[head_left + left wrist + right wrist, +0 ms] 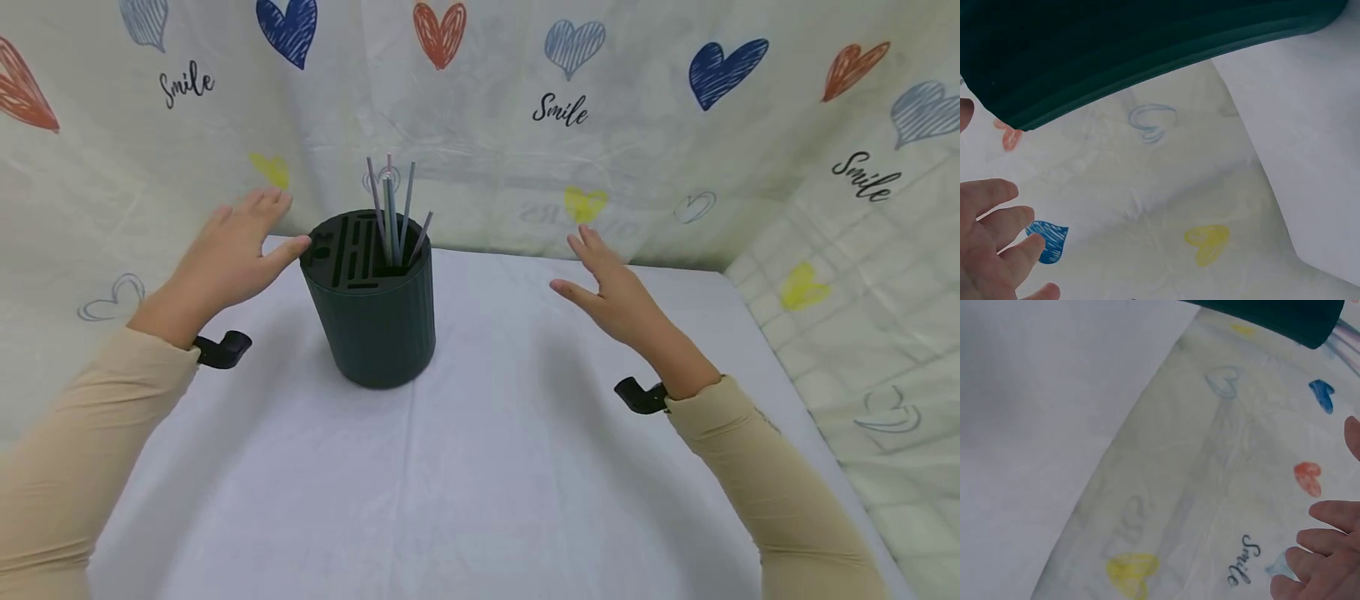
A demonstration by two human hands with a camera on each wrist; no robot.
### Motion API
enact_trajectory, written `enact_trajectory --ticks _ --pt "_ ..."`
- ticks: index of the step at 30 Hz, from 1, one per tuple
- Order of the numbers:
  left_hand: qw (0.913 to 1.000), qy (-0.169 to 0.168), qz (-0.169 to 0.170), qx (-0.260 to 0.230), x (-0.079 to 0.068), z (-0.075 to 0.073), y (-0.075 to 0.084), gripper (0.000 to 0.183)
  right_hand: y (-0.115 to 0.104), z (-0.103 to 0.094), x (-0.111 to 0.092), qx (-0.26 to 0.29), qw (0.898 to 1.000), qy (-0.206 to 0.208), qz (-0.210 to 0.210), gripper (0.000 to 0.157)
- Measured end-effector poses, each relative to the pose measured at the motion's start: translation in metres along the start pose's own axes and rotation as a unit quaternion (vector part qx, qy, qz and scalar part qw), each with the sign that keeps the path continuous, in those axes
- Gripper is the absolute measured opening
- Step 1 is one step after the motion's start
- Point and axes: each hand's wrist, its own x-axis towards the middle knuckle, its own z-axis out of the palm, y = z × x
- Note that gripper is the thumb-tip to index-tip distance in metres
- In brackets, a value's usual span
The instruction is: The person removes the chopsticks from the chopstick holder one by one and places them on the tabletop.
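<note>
A dark green round holder (375, 333) with a slotted top stands upright toward the back left of the table. Several thin sticks (408, 200), bluish and pinkish, rise from an opening at the right of its top. My left hand (228, 250) is beside the holder's left, fingers spread, with the thumb tip overlapping the rim in the head view. To the right of the holder, well apart from it, my right hand (618, 296) is held over the table with straight fingers and nothing in it. The left wrist view shows the holder's side (1147, 44) close above the left fingers.
A white cloth covers the table (480, 467). Behind it and along both sides hangs a pale curtain (487, 150) printed with hearts and the word "Smile". Each wrist carries a black band mount (641, 395).
</note>
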Motion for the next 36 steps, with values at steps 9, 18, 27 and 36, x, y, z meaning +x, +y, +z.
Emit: enact_trajectory --ticks 9,18,27,36 --pt "0.9996 -0.008 0.011 0.024 0.011 0.003 0.015 0.079 -0.049 0.016 0.025 0.007 0.998 -0.01 -0.062 0.082" --pt "0.9986 -0.025 0.035 0.031 0.015 0.007 0.024 0.077 -0.082 0.028 0.04 0.03 0.995 -0.036 -0.088 0.084" --pt "0.9967 -0.041 0.059 0.037 0.014 0.009 0.037 0.075 -0.097 0.037 0.052 0.056 0.992 -0.023 -0.114 0.081" --pt "0.9938 -0.074 0.078 0.027 0.016 0.015 0.041 0.077 -0.109 0.046 0.06 0.07 0.989 -0.006 -0.127 0.076"
